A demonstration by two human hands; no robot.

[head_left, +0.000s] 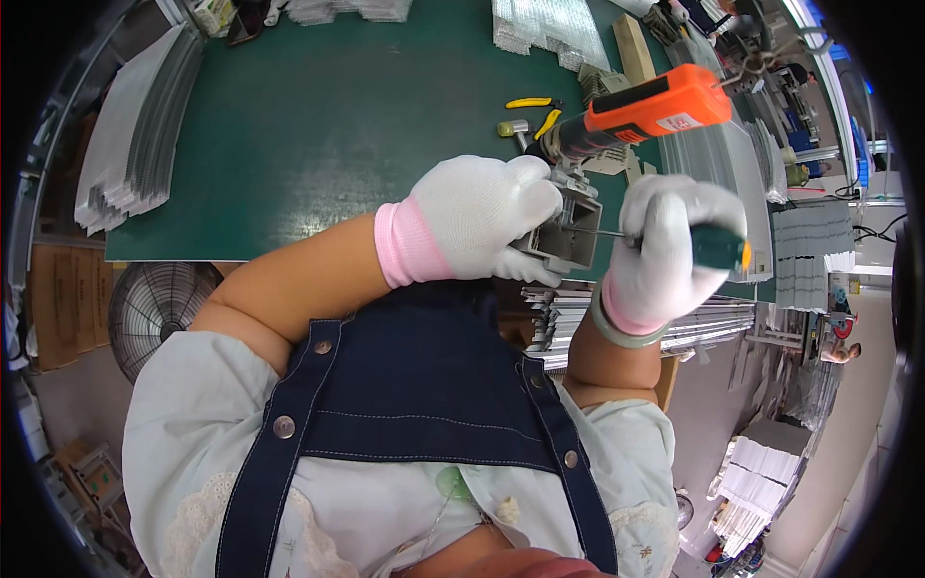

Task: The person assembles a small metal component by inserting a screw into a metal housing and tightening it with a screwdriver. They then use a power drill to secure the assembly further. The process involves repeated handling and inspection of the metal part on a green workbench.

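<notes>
My left hand (482, 217), in a white knit glove with a pink cuff, is closed on a grey box-shaped part (581, 231) with an open hollow side. It holds the part at the table's near edge. My right hand (670, 250), gloved the same way, is wrapped round the dark green handle of a screwdriver (718, 248). The thin shaft runs left from the fist, its tip reaching the hollow of the grey part. Where exactly the tip rests is hidden. Just beyond the part hangs an orange power screwdriver (655, 108), touched by neither hand.
On the green table (289, 106) lie yellow-handled pliers (533, 103) and a small hammer (512, 127). Grey parts (599, 85) are stacked behind the orange tool. Silver panels (145, 125) stand at the left edge, with more at the right. A fan (159, 308) stands below left.
</notes>
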